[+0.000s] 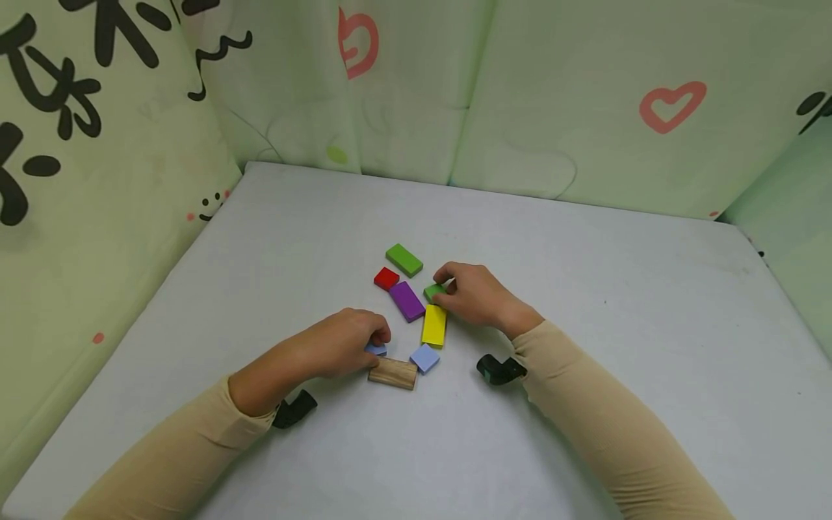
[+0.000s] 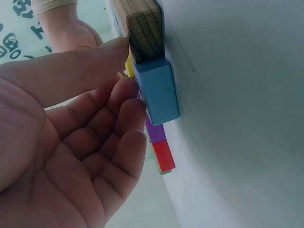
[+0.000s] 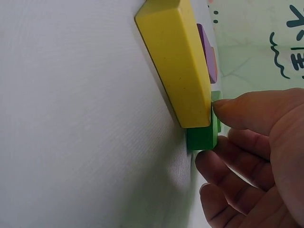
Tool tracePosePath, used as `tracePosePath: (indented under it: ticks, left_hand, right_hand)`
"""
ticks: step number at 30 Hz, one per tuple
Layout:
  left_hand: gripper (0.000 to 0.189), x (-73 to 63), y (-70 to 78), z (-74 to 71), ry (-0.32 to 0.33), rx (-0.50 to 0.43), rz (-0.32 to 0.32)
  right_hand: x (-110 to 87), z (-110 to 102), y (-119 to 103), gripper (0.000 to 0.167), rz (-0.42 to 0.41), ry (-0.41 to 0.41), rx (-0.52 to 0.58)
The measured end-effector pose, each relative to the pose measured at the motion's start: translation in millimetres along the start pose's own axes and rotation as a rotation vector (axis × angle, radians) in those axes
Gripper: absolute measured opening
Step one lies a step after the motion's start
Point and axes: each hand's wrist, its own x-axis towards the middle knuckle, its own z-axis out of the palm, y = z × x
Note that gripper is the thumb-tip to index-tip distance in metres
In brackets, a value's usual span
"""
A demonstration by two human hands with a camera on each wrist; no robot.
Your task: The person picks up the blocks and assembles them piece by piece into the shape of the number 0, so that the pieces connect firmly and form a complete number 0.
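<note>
My left hand (image 1: 344, 341) is curled over a light blue block (image 2: 160, 92), partly hidden in the head view. In the left wrist view its fingertips lie along the block's upper edge, and the thumb tip is at the wooden block (image 1: 393, 373). My right hand (image 1: 477, 295) pinches a small green block (image 1: 432, 291) by thumb and fingers at the far end of the yellow block (image 1: 434, 326). In the right wrist view the thumb tip is close to where the yellow and green blocks meet. Another light blue block (image 1: 425, 358) sits between the yellow and wooden blocks.
A purple block (image 1: 406, 301) lies left of the yellow one. Beyond it are a red block (image 1: 386, 279) and a longer green block (image 1: 404, 260). All lie on a white table (image 1: 552, 253), with printed pale green cloth (image 1: 416, 108) hanging behind it.
</note>
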Motion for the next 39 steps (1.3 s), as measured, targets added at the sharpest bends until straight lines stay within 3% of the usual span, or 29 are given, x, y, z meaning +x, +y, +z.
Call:
tracePosePath:
  ticks: [27,39]
  left_hand:
    - [0.026,1.5,-0.1,-0.7,-0.010,0.009,-0.020]
    - [0.025,1.4,-1.4,-0.3,-0.007,-0.001,-0.014]
  right_hand:
    - [0.4,1,2,0.042,-0.004,0.007,0.007]
    - [-11.5,-1,5,0.046,-0.011,0.017,0.023]
